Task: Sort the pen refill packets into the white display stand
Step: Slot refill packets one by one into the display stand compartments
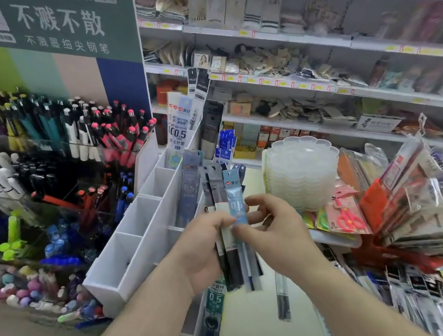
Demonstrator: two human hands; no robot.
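- Pen refill packets [226,241]: a small fan of them sits upright in the left hand [201,253], in front of the white display stand [130,254], lower centre of view.
- Left hand: fingers curled round the lower part of the fan, thumb across the front, dark packets against the palm.
- Right hand [276,234]: thumb and forefinger pinch the light-blue packet [237,208] at the front of the fan (printed "0.5", red logo at top).
- Light-blue packet touches the dark packets behind it; cannot tell if it is clear of the left-hand grip.
- White display stand: stepped rows of open compartments running up and away to the right; nearest left-row compartments show bare white walls.
- Far compartments hold tall packets [180,125] standing upright, one marked "0.5".
- One grey-blue packet [189,189] stands in a right-row compartment just behind the fan.
- Green "0.5" packet [216,308] shows below the left hand, in a lower slot.
- Pen display [67,132] left of the stand, pens tilted in clear tiers.
- Stack of clear scalloped trays [301,173] right of the hands; pink scissors pack [347,218] beside it.
- Store shelves [310,41] behind (blurred goods).
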